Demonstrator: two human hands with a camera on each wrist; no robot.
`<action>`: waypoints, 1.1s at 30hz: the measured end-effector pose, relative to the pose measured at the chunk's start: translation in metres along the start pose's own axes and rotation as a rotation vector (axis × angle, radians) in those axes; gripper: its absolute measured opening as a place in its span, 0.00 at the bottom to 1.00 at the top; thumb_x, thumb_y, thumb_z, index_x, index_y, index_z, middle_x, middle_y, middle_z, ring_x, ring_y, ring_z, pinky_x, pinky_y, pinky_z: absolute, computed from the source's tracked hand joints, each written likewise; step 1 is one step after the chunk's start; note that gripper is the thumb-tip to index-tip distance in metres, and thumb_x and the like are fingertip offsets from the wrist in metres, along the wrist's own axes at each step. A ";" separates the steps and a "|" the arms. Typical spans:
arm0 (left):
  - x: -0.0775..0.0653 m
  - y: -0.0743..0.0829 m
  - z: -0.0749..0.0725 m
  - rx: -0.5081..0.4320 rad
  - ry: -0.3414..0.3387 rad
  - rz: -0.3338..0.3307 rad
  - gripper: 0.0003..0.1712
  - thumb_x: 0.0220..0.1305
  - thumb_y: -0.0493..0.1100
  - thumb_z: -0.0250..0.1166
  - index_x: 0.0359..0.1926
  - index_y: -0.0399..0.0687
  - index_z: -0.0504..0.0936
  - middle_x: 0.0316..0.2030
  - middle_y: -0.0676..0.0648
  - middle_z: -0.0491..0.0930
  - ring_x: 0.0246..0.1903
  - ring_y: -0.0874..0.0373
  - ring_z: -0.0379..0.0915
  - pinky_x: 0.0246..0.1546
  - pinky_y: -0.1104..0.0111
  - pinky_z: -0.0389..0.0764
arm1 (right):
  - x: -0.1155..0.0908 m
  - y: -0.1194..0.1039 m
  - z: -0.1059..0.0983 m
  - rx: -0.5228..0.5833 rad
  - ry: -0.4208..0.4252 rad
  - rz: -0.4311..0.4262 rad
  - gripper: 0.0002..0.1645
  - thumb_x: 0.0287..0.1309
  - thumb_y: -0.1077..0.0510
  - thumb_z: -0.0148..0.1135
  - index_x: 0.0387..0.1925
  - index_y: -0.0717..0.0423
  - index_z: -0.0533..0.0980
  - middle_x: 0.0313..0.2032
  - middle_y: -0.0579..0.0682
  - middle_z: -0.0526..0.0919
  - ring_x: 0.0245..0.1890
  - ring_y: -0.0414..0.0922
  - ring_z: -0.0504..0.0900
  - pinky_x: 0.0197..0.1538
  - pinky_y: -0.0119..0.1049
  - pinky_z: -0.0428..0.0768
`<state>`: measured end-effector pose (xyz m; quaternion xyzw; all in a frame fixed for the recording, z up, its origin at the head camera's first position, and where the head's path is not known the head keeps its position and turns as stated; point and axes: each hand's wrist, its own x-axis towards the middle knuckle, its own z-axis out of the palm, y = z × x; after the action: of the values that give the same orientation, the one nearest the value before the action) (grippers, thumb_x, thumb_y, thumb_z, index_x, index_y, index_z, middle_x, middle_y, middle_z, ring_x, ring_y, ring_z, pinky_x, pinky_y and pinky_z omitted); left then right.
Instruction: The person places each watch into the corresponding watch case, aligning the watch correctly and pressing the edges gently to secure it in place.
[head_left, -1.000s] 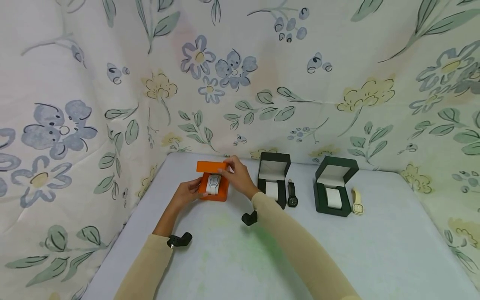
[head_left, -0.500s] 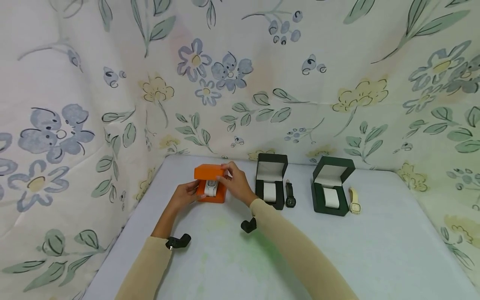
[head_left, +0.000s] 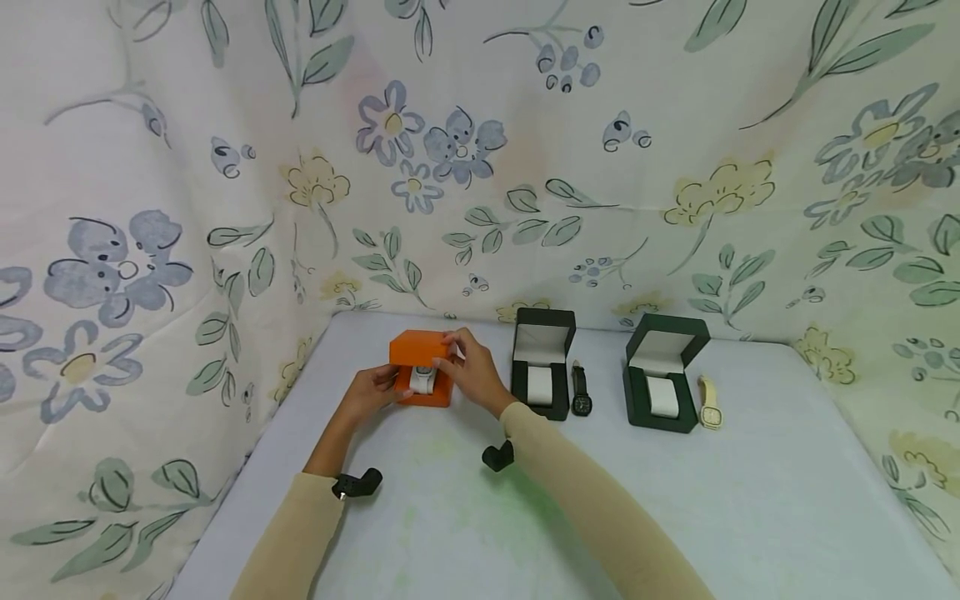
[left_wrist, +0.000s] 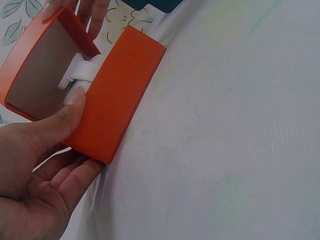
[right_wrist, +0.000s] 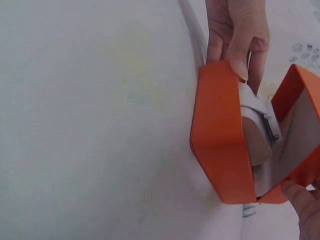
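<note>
Head view: grips the orange box at its left side with the left hand; pinches the part-raised lid at its right end with the right hand. Shows a white watch inside the box, on the table, left of a black box and a green box.

Left wrist view: clamps the box's end between left thumb and fingers; shows the lid tilted open.

Right wrist view: shows the watch wrapped around a pale cushion, right fingertips touching the lid.
</note>
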<state>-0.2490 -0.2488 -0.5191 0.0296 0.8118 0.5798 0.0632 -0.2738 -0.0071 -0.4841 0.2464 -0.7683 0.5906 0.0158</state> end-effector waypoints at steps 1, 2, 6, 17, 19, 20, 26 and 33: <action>0.000 0.000 0.000 -0.007 -0.003 0.004 0.41 0.62 0.34 0.73 0.72 0.28 0.64 0.70 0.29 0.65 0.69 0.37 0.64 0.62 0.57 0.74 | 0.000 0.000 0.000 0.004 0.000 -0.001 0.19 0.67 0.60 0.66 0.54 0.57 0.70 0.66 0.52 0.74 0.73 0.49 0.65 0.68 0.42 0.73; 0.000 0.000 0.000 -0.016 -0.005 0.008 0.41 0.62 0.33 0.73 0.72 0.28 0.64 0.70 0.29 0.65 0.69 0.37 0.64 0.62 0.57 0.74 | -0.001 0.001 0.000 0.008 -0.001 -0.002 0.19 0.67 0.60 0.67 0.54 0.57 0.70 0.66 0.53 0.74 0.73 0.50 0.65 0.67 0.42 0.73; 0.000 -0.001 0.000 -0.047 -0.009 0.000 0.41 0.62 0.32 0.72 0.72 0.29 0.64 0.69 0.28 0.64 0.69 0.37 0.63 0.63 0.57 0.74 | -0.002 0.003 0.000 0.023 -0.005 -0.015 0.19 0.66 0.60 0.67 0.54 0.57 0.71 0.66 0.54 0.74 0.71 0.50 0.68 0.66 0.43 0.75; 0.000 -0.001 0.001 -0.004 -0.007 -0.010 0.39 0.61 0.35 0.74 0.71 0.31 0.68 0.68 0.31 0.68 0.68 0.40 0.66 0.62 0.57 0.77 | -0.005 0.005 0.000 0.038 0.000 -0.016 0.20 0.64 0.61 0.69 0.54 0.57 0.72 0.66 0.54 0.75 0.70 0.49 0.69 0.66 0.46 0.75; -0.001 0.000 0.000 0.002 -0.009 -0.009 0.39 0.61 0.35 0.74 0.71 0.31 0.69 0.68 0.31 0.69 0.68 0.40 0.67 0.61 0.57 0.77 | -0.006 0.005 0.001 0.042 0.000 -0.008 0.20 0.64 0.62 0.69 0.54 0.57 0.72 0.67 0.54 0.74 0.69 0.48 0.70 0.66 0.44 0.75; 0.000 0.000 0.000 -0.001 -0.010 -0.010 0.39 0.61 0.35 0.74 0.71 0.31 0.69 0.68 0.31 0.69 0.68 0.40 0.67 0.61 0.57 0.77 | -0.007 0.004 0.001 0.042 0.000 -0.002 0.19 0.64 0.62 0.69 0.53 0.56 0.72 0.67 0.53 0.74 0.69 0.47 0.70 0.66 0.42 0.76; -0.002 0.001 -0.001 -0.014 -0.011 -0.020 0.40 0.60 0.35 0.75 0.70 0.30 0.69 0.67 0.29 0.69 0.68 0.38 0.66 0.62 0.55 0.77 | -0.010 0.005 0.003 0.015 -0.004 0.005 0.18 0.63 0.62 0.70 0.51 0.56 0.73 0.67 0.52 0.73 0.70 0.47 0.70 0.65 0.40 0.76; -0.001 0.000 -0.001 -0.021 -0.001 -0.017 0.39 0.59 0.35 0.75 0.69 0.30 0.70 0.65 0.31 0.72 0.67 0.41 0.68 0.60 0.60 0.78 | -0.014 0.008 0.006 0.002 0.015 -0.005 0.17 0.59 0.63 0.72 0.47 0.55 0.75 0.68 0.51 0.74 0.70 0.49 0.70 0.63 0.43 0.78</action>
<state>-0.2484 -0.2496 -0.5188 0.0222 0.8058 0.5878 0.0688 -0.2628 -0.0062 -0.4972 0.2438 -0.7669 0.5932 0.0226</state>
